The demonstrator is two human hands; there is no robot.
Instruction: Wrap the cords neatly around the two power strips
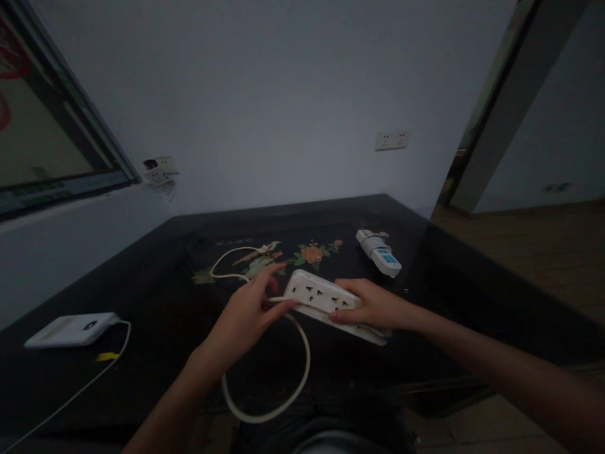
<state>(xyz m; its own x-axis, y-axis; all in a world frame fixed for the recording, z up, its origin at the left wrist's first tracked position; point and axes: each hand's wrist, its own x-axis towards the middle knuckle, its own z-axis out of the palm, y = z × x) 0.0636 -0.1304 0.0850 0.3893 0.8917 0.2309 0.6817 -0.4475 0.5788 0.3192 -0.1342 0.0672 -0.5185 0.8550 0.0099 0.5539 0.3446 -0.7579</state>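
In the middle of the head view a white power strip (pixel 312 292) is tilted, sockets facing up. My right hand (pixel 366 304) grips it around its right half, thumb in front. My left hand (pixel 253 299) is at its left end, the white cord (pixel 308 353) passing between thumb and fingers. From there the cord loops down past the table's front edge, and another stretch curls over the table to an end near the painted flowers. Farther back on the right lies a second white power strip (pixel 384 255) with its cord wound around it.
The black table (pixel 155 271) has a painted flower design (pixel 312 253). A white power bank-like device (pixel 70 331) with a thin cable lies at the left, near a yellow scrap (pixel 108 357). Wall sockets (pixel 391 140) are behind, with more sockets (pixel 161 170) beside the window.
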